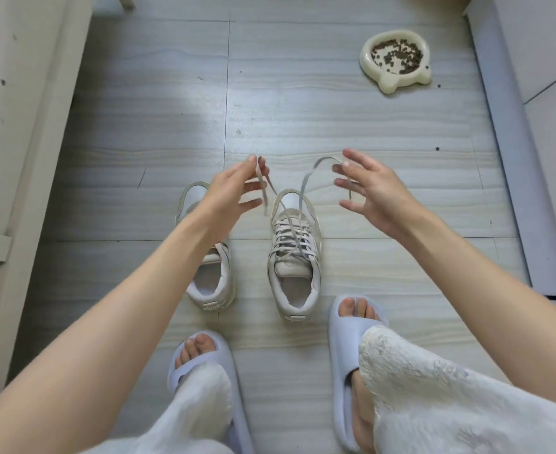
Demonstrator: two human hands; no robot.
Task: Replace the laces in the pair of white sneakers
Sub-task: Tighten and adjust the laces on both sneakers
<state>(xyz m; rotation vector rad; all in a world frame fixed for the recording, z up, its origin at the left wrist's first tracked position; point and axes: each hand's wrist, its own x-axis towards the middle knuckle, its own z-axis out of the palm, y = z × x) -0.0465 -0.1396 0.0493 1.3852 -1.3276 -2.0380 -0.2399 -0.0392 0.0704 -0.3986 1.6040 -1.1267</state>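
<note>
Two white sneakers stand side by side on the floor, toes pointing away from me. The right sneaker is laced with a grey lace whose two ends rise out of it. My left hand pinches one end between thumb and forefinger above the left sneaker. My right hand holds the other end at its fingertips, the fingers spread. My left forearm hides the middle of the left sneaker, so its lacing cannot be seen.
A cream pet bowl with dark kibble sits on the grey floor at the far right. My feet are in pale blue slides just behind the sneakers. White furniture borders the floor on the left, and a white wall or cabinet on the right.
</note>
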